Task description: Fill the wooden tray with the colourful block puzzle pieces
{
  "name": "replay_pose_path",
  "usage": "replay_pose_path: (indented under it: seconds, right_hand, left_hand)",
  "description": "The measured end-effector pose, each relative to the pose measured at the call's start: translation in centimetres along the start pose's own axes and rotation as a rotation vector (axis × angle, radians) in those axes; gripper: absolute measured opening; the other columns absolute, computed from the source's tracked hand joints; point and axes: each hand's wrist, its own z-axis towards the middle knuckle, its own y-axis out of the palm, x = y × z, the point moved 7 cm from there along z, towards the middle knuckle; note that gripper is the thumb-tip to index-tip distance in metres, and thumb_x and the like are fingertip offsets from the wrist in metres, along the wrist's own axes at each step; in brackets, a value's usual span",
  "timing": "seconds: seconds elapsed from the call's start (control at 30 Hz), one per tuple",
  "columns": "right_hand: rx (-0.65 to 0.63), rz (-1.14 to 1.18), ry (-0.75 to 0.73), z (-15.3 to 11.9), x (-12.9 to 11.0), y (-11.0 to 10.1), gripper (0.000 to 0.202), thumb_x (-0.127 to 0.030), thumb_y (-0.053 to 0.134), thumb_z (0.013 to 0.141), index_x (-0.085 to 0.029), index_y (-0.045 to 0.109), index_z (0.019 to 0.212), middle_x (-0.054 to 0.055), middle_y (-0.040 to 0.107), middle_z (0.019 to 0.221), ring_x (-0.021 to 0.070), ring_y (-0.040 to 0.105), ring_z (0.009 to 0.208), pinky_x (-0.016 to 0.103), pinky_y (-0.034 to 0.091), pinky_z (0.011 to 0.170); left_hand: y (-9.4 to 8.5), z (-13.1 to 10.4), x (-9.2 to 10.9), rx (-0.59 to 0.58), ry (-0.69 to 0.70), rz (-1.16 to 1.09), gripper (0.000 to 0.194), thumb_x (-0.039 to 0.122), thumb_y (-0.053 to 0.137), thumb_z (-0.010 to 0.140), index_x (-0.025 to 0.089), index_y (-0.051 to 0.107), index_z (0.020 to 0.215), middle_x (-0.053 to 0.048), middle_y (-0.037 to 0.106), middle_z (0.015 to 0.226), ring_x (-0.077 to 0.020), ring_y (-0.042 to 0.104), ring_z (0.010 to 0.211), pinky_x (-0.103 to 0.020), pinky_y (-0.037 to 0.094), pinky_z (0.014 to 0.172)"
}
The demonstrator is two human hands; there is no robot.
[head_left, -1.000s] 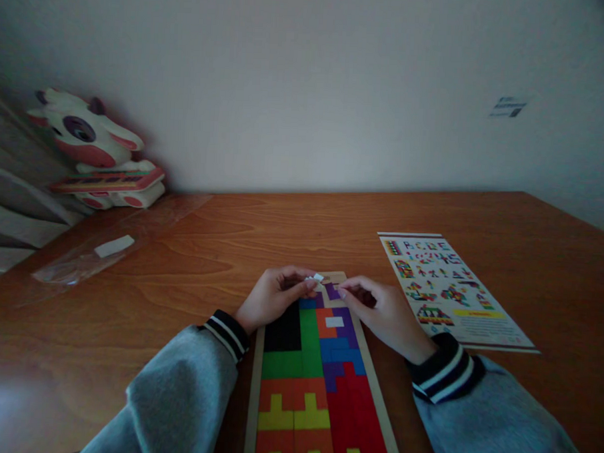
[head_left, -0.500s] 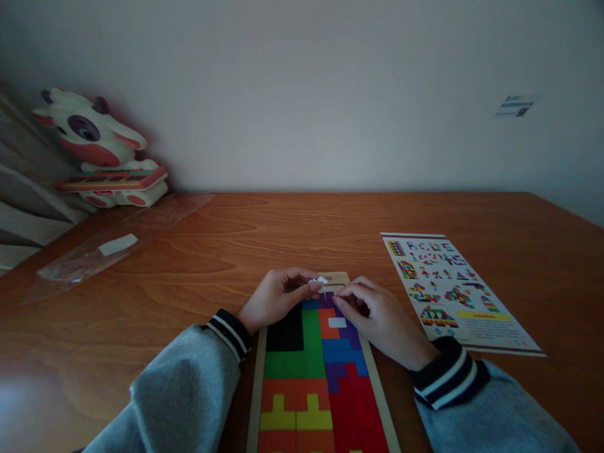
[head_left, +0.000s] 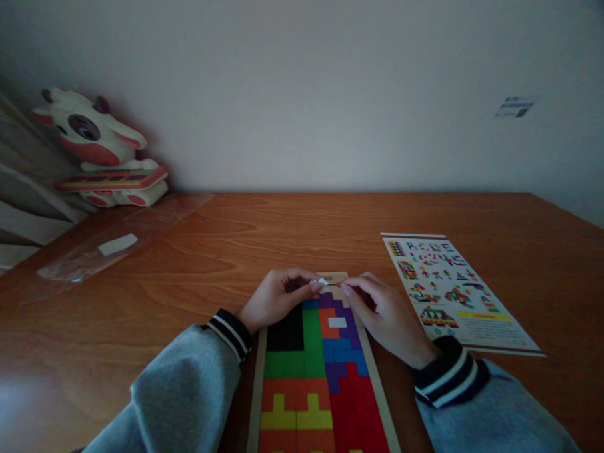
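Note:
Over the far end of the puzzle board (head_left: 257,398), my left hand (head_left: 275,299) pinches a small white piece (head_left: 320,281) between thumb and fingertips. My right hand (head_left: 381,315) is just right of it, thumb and fingertips together; what they hold, if anything, is too small to name. Red, orange, yellow, green, blue and purple block pieces fill much of the wooden-framed board. A black area (head_left: 288,331) shows at its upper left, beside the green pieces (head_left: 296,364). A white rectangle (head_left: 336,323) lies within the orange and purple pieces at the upper right.
A printed pattern sheet (head_left: 452,286) lies on the table (head_left: 262,231) to the right. At the left are a clear plastic wrapper (head_left: 75,263) with a white label and a toy cow with a keyboard (head_left: 105,151). A wall stands behind the table.
My right hand has shifted slightly right and up, uncovering more of the purple pieces near the board's far end. My left hand stays in place with the white piece.

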Motion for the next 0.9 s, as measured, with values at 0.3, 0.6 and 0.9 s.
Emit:
replay_pose_path:
  seconds: [0.3, 0.6, 0.9]
  right_hand:
    - [0.032, 0.158, -0.058, -0.2, -1.3, 0.0, 0.019, -0.038, 0.060, 0.093, -0.025, 0.068, 0.104, 0.004, 0.071, 0.095, 0.0177, 0.065, 0.079, 0.031, 0.053, 0.070]
    - [0.017, 0.302, 0.056, -0.1, -0.2, 0.5, 0.021, -0.042, 0.061, 0.093, -0.023, 0.070, 0.095, 0.004, 0.074, 0.089, 0.0183, 0.069, 0.082, 0.032, 0.055, 0.074]
    - [0.065, 0.220, 0.126, 0.2, 2.2, -0.8, 0.021, -0.041, 0.063, 0.089, -0.023, 0.070, 0.098, 0.005, 0.075, 0.095, 0.0208, 0.070, 0.087, 0.036, 0.055, 0.079]
  left_hand:
    - [-0.1, -0.3, 1.7, -0.036, 0.170, 0.233, 0.025, 0.038, 0.068, 0.088, 0.022, 0.076, 0.106, -0.007, 0.074, 0.106, -0.0201, 0.069, 0.098, -0.031, 0.053, 0.091]
    - [0.2, -0.4, 1.2, -0.068, 0.101, 0.250, 0.024, 0.039, 0.068, 0.088, 0.022, 0.077, 0.103, -0.004, 0.076, 0.105, -0.0202, 0.070, 0.099, -0.030, 0.052, 0.093]
    - [-0.3, -0.3, 0.1, -0.012, 0.036, 0.206, 0.029, 0.043, 0.068, 0.088, 0.019, 0.076, 0.102, -0.005, 0.076, 0.103, -0.0205, 0.070, 0.096, -0.030, 0.053, 0.089]
